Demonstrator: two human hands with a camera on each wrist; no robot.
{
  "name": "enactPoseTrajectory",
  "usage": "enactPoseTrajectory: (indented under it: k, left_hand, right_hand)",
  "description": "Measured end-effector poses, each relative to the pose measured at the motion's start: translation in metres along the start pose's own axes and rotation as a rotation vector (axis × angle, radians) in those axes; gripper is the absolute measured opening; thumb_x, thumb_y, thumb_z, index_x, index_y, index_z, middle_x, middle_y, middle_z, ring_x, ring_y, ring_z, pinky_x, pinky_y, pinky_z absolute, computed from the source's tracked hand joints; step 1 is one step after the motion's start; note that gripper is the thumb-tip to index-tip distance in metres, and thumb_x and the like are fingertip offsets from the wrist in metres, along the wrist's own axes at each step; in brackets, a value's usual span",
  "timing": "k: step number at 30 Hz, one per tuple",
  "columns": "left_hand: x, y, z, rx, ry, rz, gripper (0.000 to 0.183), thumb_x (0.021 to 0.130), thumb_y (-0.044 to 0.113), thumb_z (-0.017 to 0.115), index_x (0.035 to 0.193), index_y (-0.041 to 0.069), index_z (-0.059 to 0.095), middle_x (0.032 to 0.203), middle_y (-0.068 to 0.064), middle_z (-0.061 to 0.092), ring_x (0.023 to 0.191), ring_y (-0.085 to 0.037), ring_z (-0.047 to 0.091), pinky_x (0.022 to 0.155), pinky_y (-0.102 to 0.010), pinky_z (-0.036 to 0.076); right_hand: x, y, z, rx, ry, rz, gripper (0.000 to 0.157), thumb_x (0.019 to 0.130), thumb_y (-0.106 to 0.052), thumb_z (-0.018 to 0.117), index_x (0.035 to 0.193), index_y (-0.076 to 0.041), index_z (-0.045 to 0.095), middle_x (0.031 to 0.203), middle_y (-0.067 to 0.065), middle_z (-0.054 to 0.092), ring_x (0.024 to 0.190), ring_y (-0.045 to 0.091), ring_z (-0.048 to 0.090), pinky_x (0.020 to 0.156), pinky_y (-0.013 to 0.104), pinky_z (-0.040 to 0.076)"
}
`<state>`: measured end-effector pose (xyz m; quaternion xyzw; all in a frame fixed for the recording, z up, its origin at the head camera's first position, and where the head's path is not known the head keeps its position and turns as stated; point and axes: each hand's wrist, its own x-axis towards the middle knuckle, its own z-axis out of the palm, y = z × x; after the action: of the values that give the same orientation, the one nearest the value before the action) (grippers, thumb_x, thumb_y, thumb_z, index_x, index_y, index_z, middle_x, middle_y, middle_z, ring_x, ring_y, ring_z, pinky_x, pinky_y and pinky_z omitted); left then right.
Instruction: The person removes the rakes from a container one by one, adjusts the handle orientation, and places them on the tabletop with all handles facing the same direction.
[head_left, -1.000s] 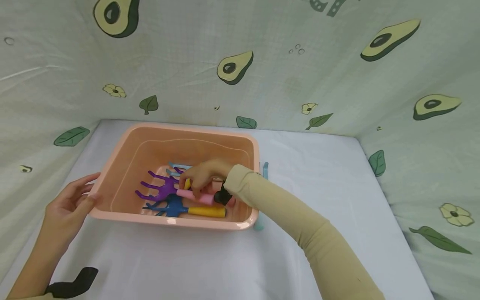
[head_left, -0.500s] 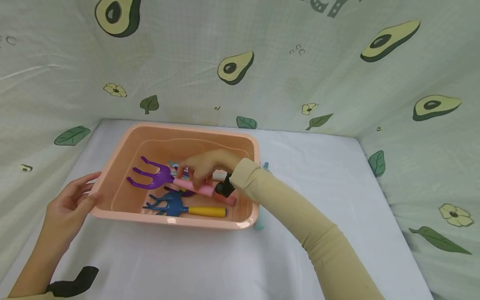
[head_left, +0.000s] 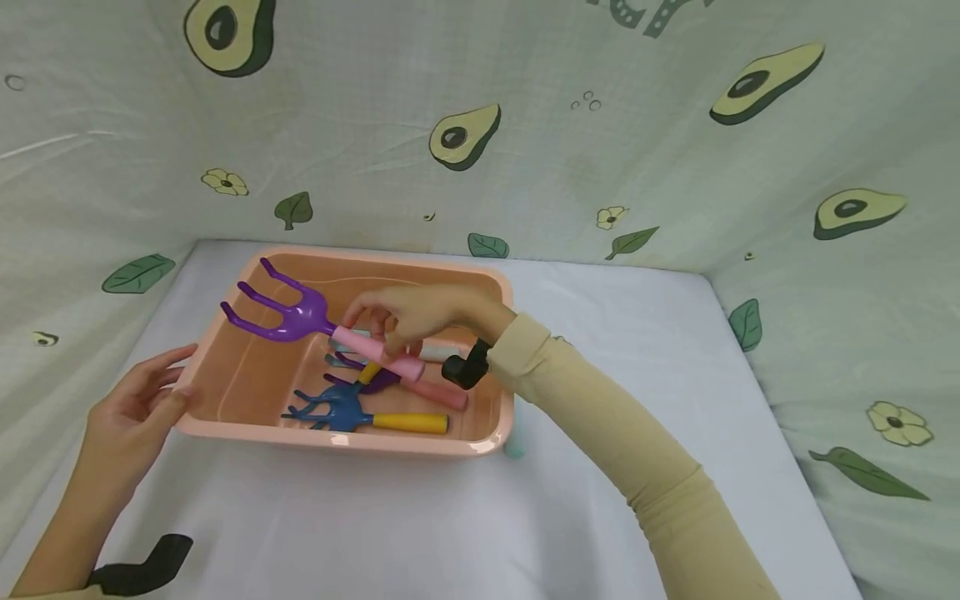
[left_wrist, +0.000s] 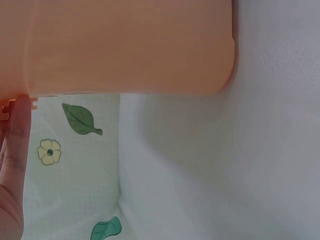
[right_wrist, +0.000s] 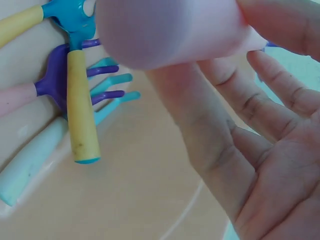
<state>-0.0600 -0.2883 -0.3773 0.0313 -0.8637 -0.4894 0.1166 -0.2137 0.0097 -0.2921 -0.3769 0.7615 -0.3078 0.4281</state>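
Observation:
My right hand (head_left: pixel 431 310) pinches the pink handle (right_wrist: pixel 165 30) of a purple three-pronged hand rake (head_left: pixel 302 317). The rake is raised in the peach plastic tub (head_left: pixel 315 443), its prongs angled up to the left and overlapping the left rim. Below it lie more small rakes: a blue one with a yellow handle (head_left: pixel 411 423), a purple one with a pink handle (head_left: pixel 438 392), and a light blue one with a pale handle (head_left: pixel 442 354). Another yellow handle (right_wrist: pixel 83 110) crosses over these in the right wrist view. My left hand (head_left: pixel 138 412) grips the tub's left rim, thumb in front.
A white-covered table (head_left: pixel 615 358) carries the tub. Printed avocado cloth (head_left: pixel 360 150) hangs at the back and sides. A teal piece (head_left: pixel 514 437) sticks out beside the tub's right wall. Black wrist mounts (head_left: pixel 467 365) show on both arms.
My right hand has lifted the purple rake from the pile, up and to the left, uncovering the purple and light blue rakes beneath. The left hand stays on the rim.

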Motion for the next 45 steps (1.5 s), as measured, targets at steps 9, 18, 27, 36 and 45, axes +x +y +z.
enactPoseTrajectory:
  k: [9, 18, 27, 36, 45]
  left_hand:
    - [0.000, 0.001, -0.001, -0.009, 0.001, 0.007, 0.050, 0.091, 0.005, 0.056, 0.138, 0.017, 0.045, 0.104, 0.028, 0.054, 0.086, 0.014, 0.055, 0.067, -0.001, 0.044]
    - [0.000, 0.001, -0.001, -0.010, 0.003, 0.025, 0.050, 0.091, 0.003, 0.055, 0.138, 0.016, 0.044, 0.105, 0.027, 0.054, 0.089, 0.014, 0.055, 0.068, -0.001, 0.044]
    - [0.000, 0.000, -0.001, -0.011, 0.002, 0.021, 0.051, 0.090, 0.003, 0.056, 0.138, 0.016, 0.045, 0.105, 0.028, 0.054, 0.088, 0.015, 0.055, 0.067, -0.001, 0.044]
    - [0.000, 0.000, -0.001, -0.014, 0.003, 0.005, 0.051, 0.090, 0.004, 0.056, 0.138, 0.017, 0.045, 0.104, 0.028, 0.054, 0.087, 0.014, 0.055, 0.067, -0.001, 0.044]
    - [0.000, 0.000, -0.001, -0.016, 0.001, 0.012, 0.050, 0.091, 0.003, 0.055, 0.138, 0.016, 0.045, 0.104, 0.028, 0.054, 0.086, 0.015, 0.056, 0.067, -0.002, 0.045]
  right_hand:
    - [-0.031, 0.002, 0.001, 0.029, 0.105, -0.095, 0.056, 0.082, 0.000, 0.059, 0.133, -0.016, 0.043, 0.105, 0.008, 0.052, 0.082, 0.019, 0.055, 0.066, 0.026, 0.050]
    - [-0.063, 0.003, 0.003, 0.039, 0.224, -0.148, 0.054, 0.082, 0.000, 0.059, 0.132, -0.016, 0.046, 0.106, 0.008, 0.053, 0.080, 0.022, 0.059, 0.066, 0.028, 0.051]
    - [-0.096, 0.011, 0.010, 0.098, 0.333, -0.162, 0.054, 0.082, -0.001, 0.060, 0.132, -0.018, 0.047, 0.104, 0.007, 0.055, 0.084, 0.021, 0.061, 0.073, 0.034, 0.054]
    - [-0.133, 0.031, 0.020, 0.126, 0.462, -0.101, 0.057, 0.082, -0.004, 0.061, 0.133, -0.023, 0.044, 0.107, 0.005, 0.057, 0.095, 0.020, 0.058, 0.081, 0.039, 0.051]
    - [-0.169, 0.054, 0.034, 0.181, 0.601, -0.036, 0.058, 0.083, -0.003, 0.064, 0.134, -0.022, 0.043, 0.108, 0.007, 0.057, 0.090, 0.023, 0.062, 0.074, 0.037, 0.055]
